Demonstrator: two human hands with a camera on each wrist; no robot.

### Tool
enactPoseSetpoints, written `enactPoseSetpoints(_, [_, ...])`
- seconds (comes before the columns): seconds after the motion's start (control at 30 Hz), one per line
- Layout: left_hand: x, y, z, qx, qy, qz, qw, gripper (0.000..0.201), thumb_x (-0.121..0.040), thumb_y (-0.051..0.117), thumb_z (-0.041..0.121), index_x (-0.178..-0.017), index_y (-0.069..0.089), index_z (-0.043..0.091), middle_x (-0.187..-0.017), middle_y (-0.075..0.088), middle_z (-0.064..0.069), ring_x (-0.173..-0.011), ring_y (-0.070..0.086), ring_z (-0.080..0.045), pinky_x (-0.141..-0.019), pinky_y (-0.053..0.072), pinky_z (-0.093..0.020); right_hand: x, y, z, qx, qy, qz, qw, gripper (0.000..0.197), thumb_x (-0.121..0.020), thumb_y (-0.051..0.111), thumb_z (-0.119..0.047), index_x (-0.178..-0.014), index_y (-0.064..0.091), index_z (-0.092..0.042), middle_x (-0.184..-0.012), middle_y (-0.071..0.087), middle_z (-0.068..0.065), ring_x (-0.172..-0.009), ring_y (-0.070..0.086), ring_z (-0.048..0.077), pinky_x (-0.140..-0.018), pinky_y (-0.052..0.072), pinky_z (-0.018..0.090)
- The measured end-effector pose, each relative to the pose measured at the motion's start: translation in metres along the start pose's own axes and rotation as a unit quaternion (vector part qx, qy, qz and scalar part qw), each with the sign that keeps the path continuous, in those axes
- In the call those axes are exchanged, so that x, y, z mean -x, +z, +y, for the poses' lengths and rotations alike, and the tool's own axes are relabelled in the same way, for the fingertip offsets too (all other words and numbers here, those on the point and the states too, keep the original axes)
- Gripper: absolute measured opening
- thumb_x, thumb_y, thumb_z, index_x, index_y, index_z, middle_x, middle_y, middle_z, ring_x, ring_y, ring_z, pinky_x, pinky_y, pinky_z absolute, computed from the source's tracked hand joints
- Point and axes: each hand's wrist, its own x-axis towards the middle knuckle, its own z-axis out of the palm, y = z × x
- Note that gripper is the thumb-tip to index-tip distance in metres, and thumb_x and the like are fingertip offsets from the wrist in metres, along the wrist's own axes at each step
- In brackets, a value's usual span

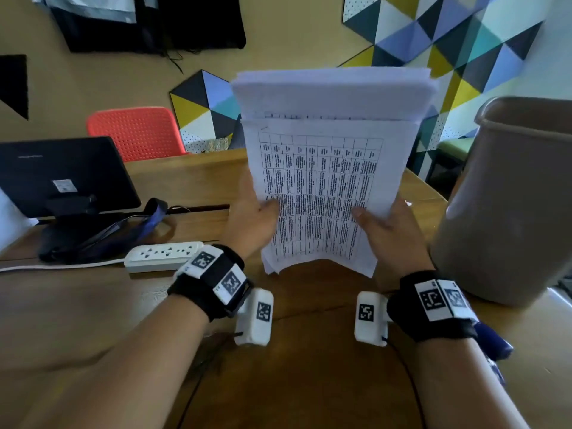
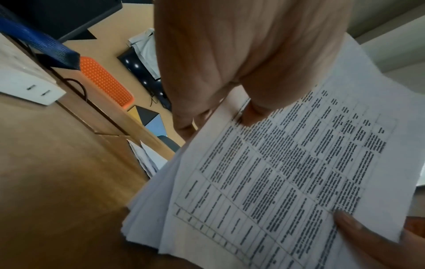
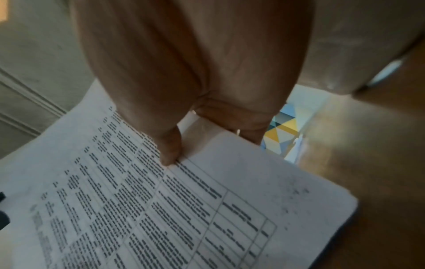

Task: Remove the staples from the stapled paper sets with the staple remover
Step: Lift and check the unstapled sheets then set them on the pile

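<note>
**Both hands hold the paper stack above the desk**

Starting at the left, a dark monitor stands on the wooden desk, with a dark bag at its foot and a white power strip lying just beside the bag. An orange chair sits behind the desk.

Next comes the left hand, which grips the left edge of the stack of papers, thumb on the printed front page and fingers behind. The stack is lifted off the desk, held nearly upright in the middle of the head view, its top sheet printed with a table of text. The right hand grips the right edge the same way, thumb pressed on the front page.

At the far right, a grey bin stands on the desk, near the right wrist.
</note>
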Motion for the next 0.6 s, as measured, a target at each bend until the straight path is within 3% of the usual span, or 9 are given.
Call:
enactPoseSetpoints(0.07, [0.000,0.001,-0.016,-0.032,-0.033,-0.021,0.999,0.049,-0.102,0.053,0.014,-0.146,0.038,0.029,-0.108,0.073,0.009,-0.085,0.072,-0.014,-0.068,0.059,-0.028,0.001,0.003,0.009,0.026,0.024,-0.014,0.999,0.038,-0.100,0.068,-0.029,-0.137,0.060,-0.026,-0.124,0.070,-0.010,-0.116,0.065,0.013,-0.102,0.054,0.044])
enactPoseSetpoints(0.17, [-0.017,-0.001,-0.022,-0.038,-0.044,-0.064,0.996,0.053,-0.102,0.053,0.019,-0.150,0.036,0.032,-0.122,0.069,0.013,-0.094,0.070,0.001,-0.081,0.056,-0.023,0.001,0.002,0.010,0.047,0.036,-0.012,0.998,0.027,-0.103,0.063,-0.027,-0.130,0.065,-0.025,-0.120,0.071,-0.009,-0.113,0.066,0.014,-0.100,0.055,0.043])
enactPoseSetpoints(0.27, [-0.039,-0.003,-0.024,-0.102,-0.071,-0.110,0.986,0.060,-0.092,0.054,0.025,-0.149,0.040,0.035,-0.140,0.059,0.011,-0.121,0.063,-0.015,-0.102,0.051,-0.037,0.001,-0.001,0.008,0.040,0.050,0.030,0.997,0.024,-0.105,0.058,-0.022,-0.128,0.065,-0.022,-0.113,0.070,-0.009,-0.108,0.068,0.015,-0.090,0.055,0.033])
enactPoseSetpoints(0.33, [-0.048,-0.005,-0.032,-0.228,-0.135,-0.150,0.953,0.060,-0.094,0.052,0.027,-0.153,0.042,0.028,-0.154,0.048,0.004,-0.135,0.052,-0.024,-0.109,0.044,-0.035,0.000,-0.003,0.011,0.052,0.083,0.091,0.991,0.025,-0.106,0.055,-0.019,-0.130,0.062,-0.020,-0.114,0.068,-0.006,-0.105,0.065,0.017,-0.083,0.050,0.026])
enactPoseSetpoints(0.43, [-0.047,0.003,-0.047,-0.378,-0.173,-0.240,0.877,0.059,-0.103,0.048,0.033,-0.159,0.030,0.029,-0.166,0.033,0.001,-0.147,0.039,-0.023,-0.116,0.035,-0.029,-0.002,-0.006,0.016,0.044,0.127,0.193,0.972,0.030,-0.107,0.050,-0.015,-0.135,0.056,-0.020,-0.127,0.068,0.006,-0.113,0.063,0.026,-0.088,0.043,0.029])
enactPoseSetpoints(0.53, [-0.044,0.021,-0.051,-0.424,-0.169,-0.252,0.854,0.064,-0.104,0.048,0.047,-0.162,0.024,0.033,-0.168,0.027,0.000,-0.151,0.033,-0.026,-0.118,0.029,-0.030,-0.005,-0.006,0.018,0.029,0.143,0.240,0.960,0.035,-0.107,0.048,-0.010,-0.140,0.052,-0.016,-0.137,0.065,0.009,-0.124,0.062,0.029,-0.091,0.035,0.022])
enactPoseSetpoints(0.6, [-0.047,0.034,-0.050,-0.448,-0.161,-0.274,0.836,0.058,-0.107,0.042,0.049,-0.159,0.034,0.025,-0.165,0.034,-0.003,-0.149,0.035,-0.028,-0.119,0.030,-0.033,-0.006,-0.005,0.019,0.021,0.152,0.252,0.956,0.036,-0.107,0.048,-0.010,-0.142,0.052,-0.018,-0.141,0.064,0.007,-0.129,0.060,0.029,-0.092,0.034,0.020])
